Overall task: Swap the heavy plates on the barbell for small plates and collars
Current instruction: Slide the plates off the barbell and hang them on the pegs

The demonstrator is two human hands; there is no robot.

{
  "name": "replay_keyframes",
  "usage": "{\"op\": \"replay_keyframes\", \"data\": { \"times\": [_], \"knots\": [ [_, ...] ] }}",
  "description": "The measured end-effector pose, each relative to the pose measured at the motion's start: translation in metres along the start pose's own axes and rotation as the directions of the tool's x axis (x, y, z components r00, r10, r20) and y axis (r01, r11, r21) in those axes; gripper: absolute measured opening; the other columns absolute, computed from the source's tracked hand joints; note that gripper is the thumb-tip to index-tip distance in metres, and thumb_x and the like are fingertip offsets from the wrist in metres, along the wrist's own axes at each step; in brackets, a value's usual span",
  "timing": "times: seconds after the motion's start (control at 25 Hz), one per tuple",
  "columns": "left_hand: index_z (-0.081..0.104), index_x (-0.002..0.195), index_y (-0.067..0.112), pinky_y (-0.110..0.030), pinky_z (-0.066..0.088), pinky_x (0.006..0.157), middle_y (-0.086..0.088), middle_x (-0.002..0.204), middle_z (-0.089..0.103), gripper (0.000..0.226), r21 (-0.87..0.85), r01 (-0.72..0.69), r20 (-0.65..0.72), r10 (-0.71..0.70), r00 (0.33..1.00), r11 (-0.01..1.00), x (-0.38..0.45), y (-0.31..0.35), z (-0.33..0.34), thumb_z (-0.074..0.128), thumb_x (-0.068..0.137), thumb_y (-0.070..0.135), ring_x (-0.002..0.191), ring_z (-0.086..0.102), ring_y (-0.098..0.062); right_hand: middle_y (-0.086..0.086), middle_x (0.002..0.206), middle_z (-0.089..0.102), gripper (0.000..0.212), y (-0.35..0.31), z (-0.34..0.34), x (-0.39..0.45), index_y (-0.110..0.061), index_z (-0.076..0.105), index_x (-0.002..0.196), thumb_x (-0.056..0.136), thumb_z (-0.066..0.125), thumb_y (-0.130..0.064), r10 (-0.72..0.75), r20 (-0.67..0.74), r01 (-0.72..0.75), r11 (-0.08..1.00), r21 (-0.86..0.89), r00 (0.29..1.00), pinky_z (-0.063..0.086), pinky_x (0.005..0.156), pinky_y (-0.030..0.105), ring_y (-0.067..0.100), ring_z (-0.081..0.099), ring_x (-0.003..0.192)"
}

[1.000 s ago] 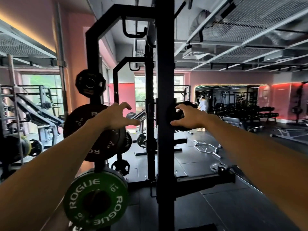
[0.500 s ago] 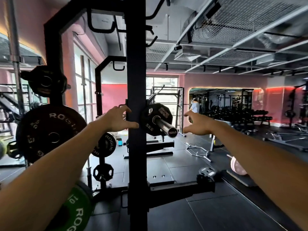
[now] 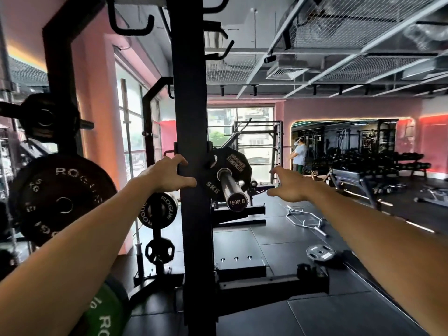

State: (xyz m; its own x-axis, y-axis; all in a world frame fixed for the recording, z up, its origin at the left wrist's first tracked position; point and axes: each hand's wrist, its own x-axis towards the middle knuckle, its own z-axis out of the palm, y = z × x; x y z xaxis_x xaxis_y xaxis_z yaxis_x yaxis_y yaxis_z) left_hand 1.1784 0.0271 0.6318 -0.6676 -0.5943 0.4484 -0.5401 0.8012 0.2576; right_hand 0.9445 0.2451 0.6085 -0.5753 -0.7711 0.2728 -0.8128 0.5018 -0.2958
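Observation:
A barbell sleeve (image 3: pixel 230 187) with an end cap marked 1500LB points toward me just right of the black rack upright (image 3: pixel 192 117). One small black 5KG plate (image 3: pixel 228 170) sits on it against the rack. My left hand (image 3: pixel 167 174) is spread open at the left face of the upright, thumb across its front. To the right of the sleeve, my right hand (image 3: pixel 288 183) hovers with fingers spread and holds nothing. No collar shows on the sleeve.
Storage pegs at left carry a large black Rogue plate (image 3: pixel 60 200), a smaller Rogue plate (image 3: pixel 157 209) and a green 10 plate (image 3: pixel 106 314). A black plate (image 3: pixel 320 252) and a hex bar (image 3: pixel 305 219) lie on the floor right. A person (image 3: pixel 299 156) stands far back.
My view has shifted right and closer, so the sleeve and 5KG plate look larger. Both hands have drawn back from the plate; the right hand now hovers beside the sleeve.

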Motion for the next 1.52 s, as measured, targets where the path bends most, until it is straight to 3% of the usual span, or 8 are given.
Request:
{"op": "replay_keyframes", "data": {
  "times": [0.24,0.4,0.76,0.96,1.12,1.32,1.44,1.52],
  "knots": [
    [0.045,0.133,0.023,-0.043,0.046,0.095,-0.008,0.123,0.05,0.065,0.014,-0.012,-0.039,0.012,0.999,1.0,0.096,-0.023,0.05,0.07,0.077,0.048,0.106,0.054,-0.026,0.009,0.14,0.047,0.069,0.021,0.036,0.093,-0.016,0.029,0.144,0.089,0.06,-0.041,0.011,-0.039,-0.011,1.0,0.001,0.999,0.04,0.103,0.045,0.028,0.049,0.122],
    [0.042,0.139,0.02,-0.039,0.043,0.098,-0.012,0.129,0.051,0.065,0.012,-0.011,-0.025,0.011,1.0,1.0,0.172,-0.036,0.086,0.068,0.082,0.038,0.115,0.052,-0.029,0.009,0.131,0.054,0.063,0.03,0.055,0.165,-0.013,0.035,0.139,0.09,0.059,-0.043,0.02,-0.076,-0.019,1.0,0.011,0.997,0.045,0.097,0.044,0.027,0.054,0.114],
    [0.032,0.143,0.018,-0.044,0.045,0.098,-0.014,0.127,0.058,0.071,0.011,-0.108,-0.041,0.108,0.993,0.994,0.283,-0.043,0.132,0.067,0.081,0.026,0.114,0.056,-0.032,0.015,0.129,0.056,0.076,0.037,0.107,0.272,-0.004,0.038,0.136,0.079,0.075,-0.038,0.089,0.001,-0.089,0.995,0.054,0.996,0.047,0.094,0.04,0.032,0.055,0.116],
    [0.038,0.135,0.015,-0.048,0.049,0.092,-0.018,0.121,0.059,0.061,0.173,-0.027,-0.039,0.034,0.999,0.985,0.313,-0.042,0.141,0.066,0.083,0.031,0.107,0.058,-0.039,0.013,0.122,0.056,0.08,0.041,0.131,0.311,-0.006,0.039,0.132,0.069,0.082,-0.032,0.136,-0.043,-0.125,0.974,0.189,0.99,0.05,0.09,0.04,0.031,0.057,0.11],
    [0.056,0.116,0.008,-0.041,0.05,0.084,-0.018,0.116,0.06,0.048,0.254,0.06,-0.106,-0.034,0.994,0.965,0.315,-0.035,0.144,0.072,0.077,0.03,0.105,0.059,-0.038,0.014,0.112,0.056,0.063,0.04,0.145,0.328,-0.004,0.036,0.127,0.076,0.071,-0.013,0.21,-0.084,-0.158,0.897,0.412,0.974,0.051,0.084,0.039,0.031,0.057,0.106],
    [0.065,0.101,0.008,-0.034,0.046,0.071,-0.016,0.107,0.064,0.044,0.143,0.2,-0.089,-0.189,0.978,0.969,0.293,-0.042,0.145,0.072,0.072,0.041,0.093,0.063,-0.035,0.009,0.095,0.064,0.046,0.038,0.14,0.329,-0.012,0.049,0.115,0.071,0.061,-0.02,0.155,-0.208,-0.071,0.929,0.364,0.966,0.048,0.071,0.035,0.031,0.062,0.091],
    [0.06,0.083,0.011,-0.028,0.042,0.054,-0.012,0.086,0.06,0.029,0.002,0.26,-0.066,-0.26,0.963,0.966,0.268,-0.041,0.145,0.068,0.076,0.038,0.056,0.054,-0.024,0.007,0.095,0.063,0.033,0.033,0.127,0.311,-0.011,0.055,0.108,0.075,0.06,-0.014,0.123,-0.284,-0.029,0.949,0.314,0.951,0.048,0.074,0.035,0.031,0.06,0.092],
    [0.06,0.075,0.01,-0.026,0.038,0.044,-0.008,0.073,0.058,0.025,-0.061,0.274,-0.071,-0.278,0.958,0.96,0.249,-0.038,0.142,0.067,0.076,0.033,0.05,0.051,-0.02,0.009,0.096,0.065,0.023,0.029,0.117,0.296,-0.012,0.06,0.099,0.076,0.059,-0.013,0.11,-0.294,-0.014,0.951,0.31,0.949,0.049,0.075,0.036,0.033,0.061,0.094]
  ]
}}
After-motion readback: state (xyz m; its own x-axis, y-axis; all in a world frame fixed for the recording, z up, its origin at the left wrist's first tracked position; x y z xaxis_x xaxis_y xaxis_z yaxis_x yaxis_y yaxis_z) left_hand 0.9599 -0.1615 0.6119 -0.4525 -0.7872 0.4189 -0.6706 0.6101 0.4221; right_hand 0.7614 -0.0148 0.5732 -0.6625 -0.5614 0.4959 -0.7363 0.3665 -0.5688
